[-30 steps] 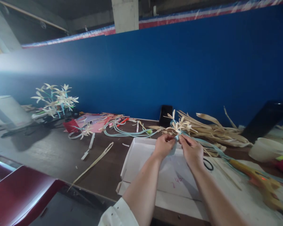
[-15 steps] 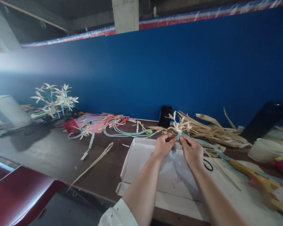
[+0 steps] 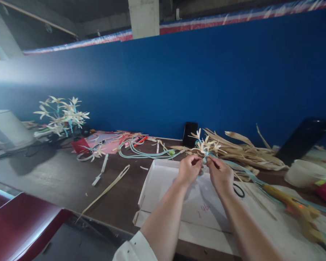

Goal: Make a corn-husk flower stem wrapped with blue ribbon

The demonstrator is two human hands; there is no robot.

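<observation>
Both hands meet over the far side of a shallow white cardboard box lid (image 3: 165,192). Between them stands a cream-coloured artificial flower (image 3: 205,145) with pointed petals and a light-blue wrapped stem. My left hand (image 3: 189,170) pinches the stem from the left, fingertips closed on the blue wrapping. My right hand (image 3: 220,173) is closed on the same stem from the right, just below the petals. The fingers cover most of the stem, and the exact grip of each fingertip is partly hidden.
A yellow glue gun (image 3: 293,203) with a red light lies at right, near a white cup (image 3: 306,173). Dried husks (image 3: 241,152) and a phone (image 3: 190,133) are behind. Leftward lie coiled blue tubing (image 3: 141,156), a husk strip (image 3: 108,188) and finished flowers (image 3: 67,117).
The fingertips have shifted slightly around the blue stem, and the flower has tilted a little. Both hands stay in nearly the same place.
</observation>
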